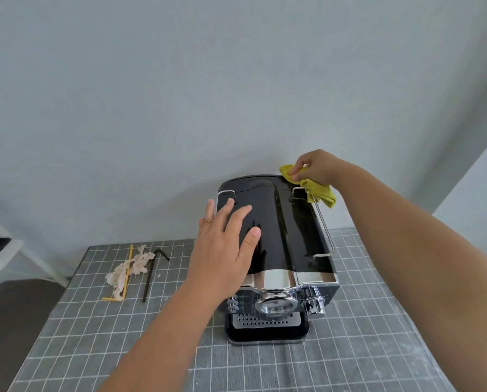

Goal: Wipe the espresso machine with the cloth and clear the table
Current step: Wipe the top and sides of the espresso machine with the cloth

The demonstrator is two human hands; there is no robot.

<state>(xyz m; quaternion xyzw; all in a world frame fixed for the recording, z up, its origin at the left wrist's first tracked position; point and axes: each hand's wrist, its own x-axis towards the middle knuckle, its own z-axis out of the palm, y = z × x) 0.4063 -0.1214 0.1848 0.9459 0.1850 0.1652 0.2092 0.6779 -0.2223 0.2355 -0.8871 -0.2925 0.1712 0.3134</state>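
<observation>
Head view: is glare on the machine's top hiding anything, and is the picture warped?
Head view: the espresso machine has a glossy black top that mirrors the left hand and shows pale streaks, hiding smudges; the right hand and yellow cloth stay sharp; wide-angle bending curves the table grid.

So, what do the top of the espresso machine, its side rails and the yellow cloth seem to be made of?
The espresso machine top looks like glossy black plastic, possibly glass: it mirrors the left hand. The side rails look like thin polished metal wire, bright and bent. The cloth, gripped by the right hand, looks like soft matte fabric, perhaps microfibre: it crumples and drapes.
</observation>
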